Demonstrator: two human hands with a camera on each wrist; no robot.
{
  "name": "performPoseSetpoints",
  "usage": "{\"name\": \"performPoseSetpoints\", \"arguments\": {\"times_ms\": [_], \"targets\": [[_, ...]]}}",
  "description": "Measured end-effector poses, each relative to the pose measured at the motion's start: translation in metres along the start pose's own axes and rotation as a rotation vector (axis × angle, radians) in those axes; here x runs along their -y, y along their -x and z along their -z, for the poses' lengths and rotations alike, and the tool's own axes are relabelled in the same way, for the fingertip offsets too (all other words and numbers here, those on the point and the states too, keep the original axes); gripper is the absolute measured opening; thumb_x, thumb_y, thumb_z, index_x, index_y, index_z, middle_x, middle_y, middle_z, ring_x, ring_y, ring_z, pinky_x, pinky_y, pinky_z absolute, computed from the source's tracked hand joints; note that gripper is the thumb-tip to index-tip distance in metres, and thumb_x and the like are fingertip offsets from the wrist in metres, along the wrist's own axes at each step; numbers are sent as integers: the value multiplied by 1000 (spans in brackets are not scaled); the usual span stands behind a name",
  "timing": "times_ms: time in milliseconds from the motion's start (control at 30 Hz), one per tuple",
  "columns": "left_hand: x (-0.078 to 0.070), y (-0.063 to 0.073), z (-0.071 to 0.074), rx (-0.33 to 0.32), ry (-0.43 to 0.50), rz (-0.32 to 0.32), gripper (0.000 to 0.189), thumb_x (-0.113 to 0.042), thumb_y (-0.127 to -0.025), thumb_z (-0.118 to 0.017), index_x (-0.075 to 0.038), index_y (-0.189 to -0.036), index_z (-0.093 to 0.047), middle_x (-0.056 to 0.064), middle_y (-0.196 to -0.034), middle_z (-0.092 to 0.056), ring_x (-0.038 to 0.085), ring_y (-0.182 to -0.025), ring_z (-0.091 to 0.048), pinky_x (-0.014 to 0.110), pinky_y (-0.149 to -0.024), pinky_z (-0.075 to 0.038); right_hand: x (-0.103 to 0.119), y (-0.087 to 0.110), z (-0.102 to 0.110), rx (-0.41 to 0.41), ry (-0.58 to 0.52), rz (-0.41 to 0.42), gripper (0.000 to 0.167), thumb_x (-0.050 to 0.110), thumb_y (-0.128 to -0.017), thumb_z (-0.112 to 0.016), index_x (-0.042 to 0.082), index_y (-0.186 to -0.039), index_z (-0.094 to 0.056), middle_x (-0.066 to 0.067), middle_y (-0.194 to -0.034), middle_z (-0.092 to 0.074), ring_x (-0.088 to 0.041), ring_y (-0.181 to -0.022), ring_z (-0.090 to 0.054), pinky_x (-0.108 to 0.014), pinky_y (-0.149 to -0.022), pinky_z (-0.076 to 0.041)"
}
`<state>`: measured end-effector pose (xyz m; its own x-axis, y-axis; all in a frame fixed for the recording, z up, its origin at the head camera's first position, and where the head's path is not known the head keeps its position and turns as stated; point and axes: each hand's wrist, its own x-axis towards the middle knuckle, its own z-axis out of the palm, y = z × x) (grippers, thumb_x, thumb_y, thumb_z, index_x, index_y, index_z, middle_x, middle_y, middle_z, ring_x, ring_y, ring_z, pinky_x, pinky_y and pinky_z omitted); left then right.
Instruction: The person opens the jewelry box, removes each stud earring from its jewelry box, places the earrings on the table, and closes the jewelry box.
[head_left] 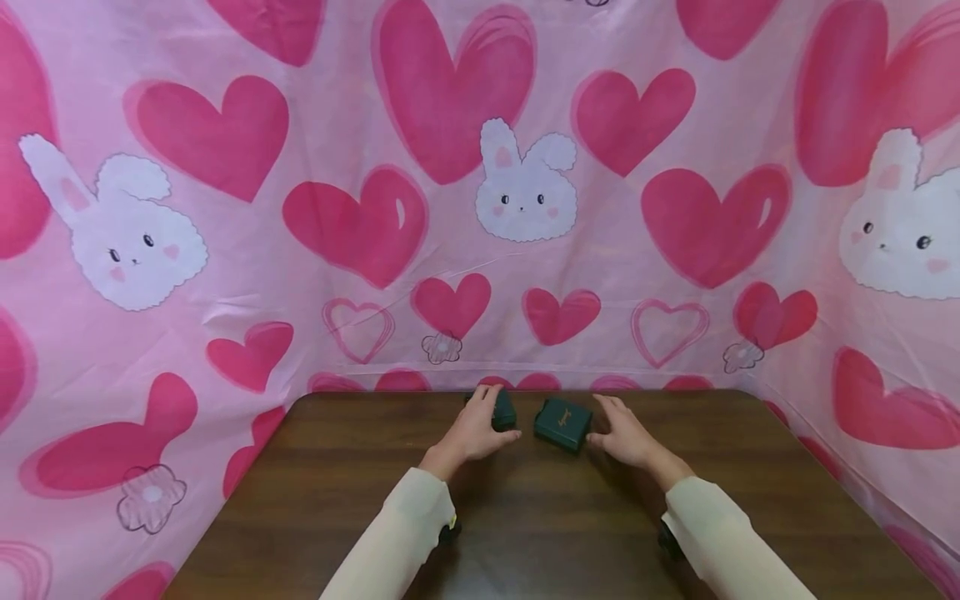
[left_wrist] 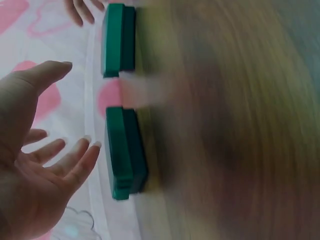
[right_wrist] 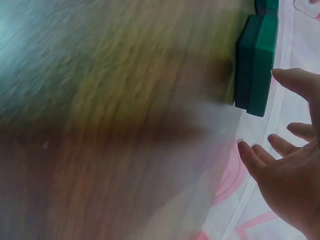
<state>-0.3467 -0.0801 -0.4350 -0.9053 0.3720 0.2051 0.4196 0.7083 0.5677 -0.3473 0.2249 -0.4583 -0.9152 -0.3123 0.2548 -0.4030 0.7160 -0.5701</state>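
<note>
My left hand (head_left: 472, 429) hovered near a dark-green box (head_left: 506, 410), my right hand (head_left: 626, 435) just beside the gold-lettered box (head_left: 562, 423), fingers (left_wrist: 86, 162) of both loosely spread, brown table (head_left: 555, 533) below.

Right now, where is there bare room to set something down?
Bare: the near table between the forearms, plus the stretch from each forearm to the table's side edge. Crowded: the far middle, with left box by left hand and right box by right hand.

Left hand (head_left: 471, 429) partly hides one green box (head_left: 505, 410); gold lettering (head_left: 565, 417) too small to read; wrist-view tabletop (left_wrist: 240, 120) blurred
</note>
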Motion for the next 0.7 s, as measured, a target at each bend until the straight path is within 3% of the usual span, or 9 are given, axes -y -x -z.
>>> {"name": "performPoseSetpoints", "arguments": {"times_ms": [233,433,533,700], "targets": [[-11,-4,-16,51,73,25,95,-35,-85,-83,1,-156,-30,20,-151,-39,27,-112,-59,45,-105,-48,5,-8,-2,34,-10,-22,72,10,-88,-75,-15,-145,-39,-37,-145,-43,-54,-135,-41,-65,-110,-33],[-15,-9,-31,89,93,62,101,-39,-85,-83,4,-157,-26,22,-154,-36,25,-115,-58,43,-106,-47,2,-13,-5,59,-19,-40,70,10,-88,-75,-16,-143,-41,-37,-142,-48,-55,-135,-42,-65,-108,-35],[-17,-12,-36,104,114,71,102,-38,-85,-83,5,-157,-26,23,-153,-37,24,-108,-62,41,-102,-50,1,-15,-8,53,-33,-32,68,9,-87,-75,-16,-141,-43,-36,-137,-53,-52,-130,-49,-62,-107,-38],[-20,-14,-41,137,144,102,102,-37,-85,-84,5,-157,-26,24,-159,-32,24,-112,-61,43,-106,-47,0,-16,-11,36,-50,10,63,7,-84,-75,-15,-137,-49,-32,-129,-59,-45,-119,-57,-59,-103,-43]]}}
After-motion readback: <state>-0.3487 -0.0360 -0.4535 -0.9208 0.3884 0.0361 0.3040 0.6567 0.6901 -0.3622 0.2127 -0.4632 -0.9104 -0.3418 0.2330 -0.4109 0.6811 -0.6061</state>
